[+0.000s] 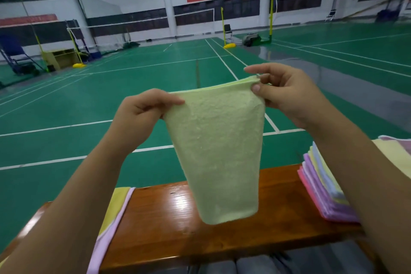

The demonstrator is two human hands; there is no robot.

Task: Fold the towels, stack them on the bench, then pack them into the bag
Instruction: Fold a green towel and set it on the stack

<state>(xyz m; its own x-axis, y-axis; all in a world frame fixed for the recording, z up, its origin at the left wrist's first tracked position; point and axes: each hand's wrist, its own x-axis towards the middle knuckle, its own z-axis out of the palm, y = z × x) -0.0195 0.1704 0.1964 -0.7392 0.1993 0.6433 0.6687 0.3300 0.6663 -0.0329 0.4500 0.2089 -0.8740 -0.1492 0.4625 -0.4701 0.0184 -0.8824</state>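
From the head camera, the person is holding a pale green terry towel up in the air in front of them, well above the glossy brown wooden surface of the bench. The left hand is pinching the towel's upper left corner between thumb and curled fingers, and the right hand is pinching the upper right corner, where two edges seem to be lying together, so the cloth looks already doubled. The towel is hanging straight down from both hands, its long axis running vertically, its lower end dangling just over the middle of the surface. The stack of folded pastel towels, pink, lilac, yellow and blue, is sitting to the right, under the right forearm, so the right hand is the nearer one to it. A flat yellow and pink cloth is lying on the left. I judge the next fold is bringing the hanging end up toward the pinched edge. No bag is showing.
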